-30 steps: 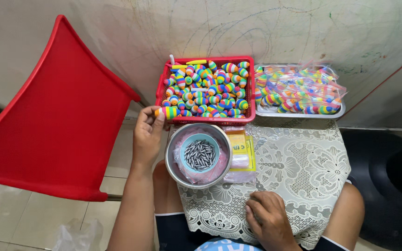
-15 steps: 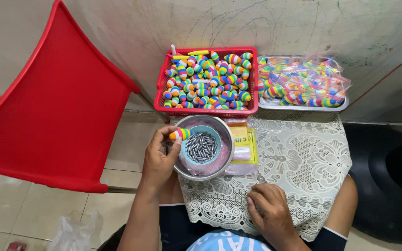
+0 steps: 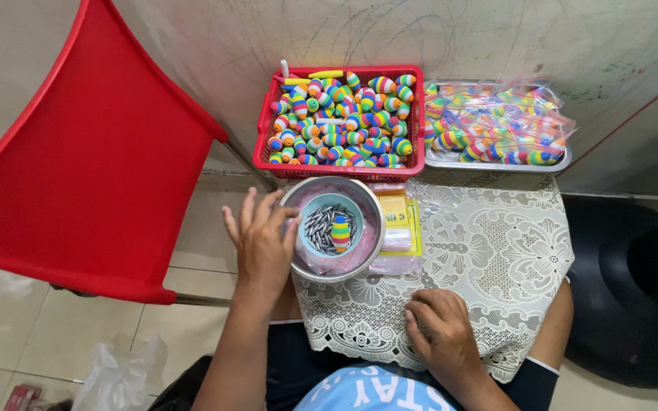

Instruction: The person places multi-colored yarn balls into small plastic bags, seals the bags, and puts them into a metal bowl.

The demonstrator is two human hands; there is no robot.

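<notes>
The right hand (image 3: pixel 439 335) is resting nearest the camera on the lace cloth (image 3: pixel 496 259) over the lap, its fingers curled together and holding nothing. Further out, the left hand (image 3: pixel 260 240) is hovering with fingers (image 3: pixel 249 213) spread apart and empty, just touching the rim of the steel bowl (image 3: pixel 298 259). Just beyond those fingertips, a rainbow-striped float (image 3: pixel 340 232) is lying in the small blue cup (image 3: pixel 317 205) among grey metal weights (image 3: pixel 320 227). A tidy step here would mean gripping the float by its middle. Past the bowl, flat yellow packets (image 3: pixel 397 221) are lying in clear sleeves. Farthest out, a red basket (image 3: pixel 268 148) is holding many striped floats, and beside it a metal tray (image 3: pixel 496 161) is carrying clear bagged ones.
</notes>
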